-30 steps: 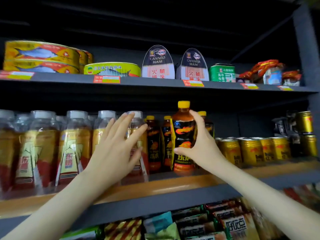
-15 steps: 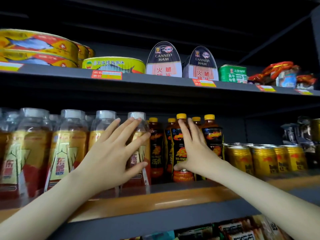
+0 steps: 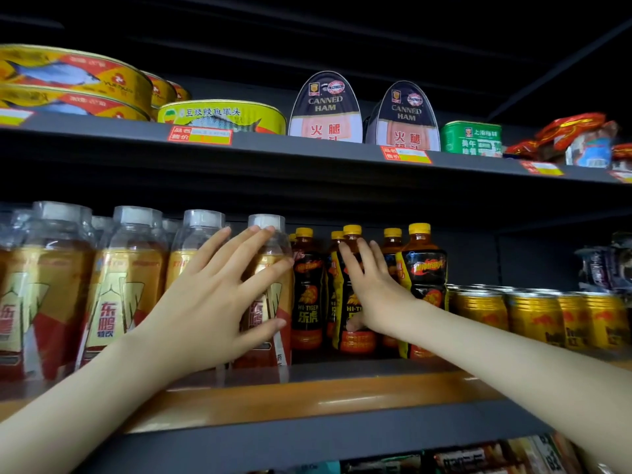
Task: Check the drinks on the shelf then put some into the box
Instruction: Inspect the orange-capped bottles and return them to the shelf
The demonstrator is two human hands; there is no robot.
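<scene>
Dark Hi-Tiger bottles (image 3: pixel 307 302) with yellow caps stand in rows on the middle shelf (image 3: pixel 307 398). My right hand (image 3: pixel 372 292) lies against the front one (image 3: pixel 354 340), fingers straight and pointing up, thumb low on its label. To the left stand clear bottles (image 3: pixel 123 285) with gold and red labels. My left hand (image 3: pixel 219 295) is spread with straight fingers over the rightmost clear bottle (image 3: pixel 270 268), touching it. No box is in view.
Gold cans (image 3: pixel 533 316) fill the shelf to the right of the dark bottles. The upper shelf (image 3: pixel 307 148) carries fish tins (image 3: pixel 68 73), canned ham (image 3: pixel 326 107) and a green tin (image 3: pixel 472 136). Snack packets (image 3: pixel 478 456) lie on the shelf below.
A second ago my right hand held a Hi-Tiger bottle out in front of the row. The bottle is back in the row and the hand lies flat on it. My left hand has barely moved.
</scene>
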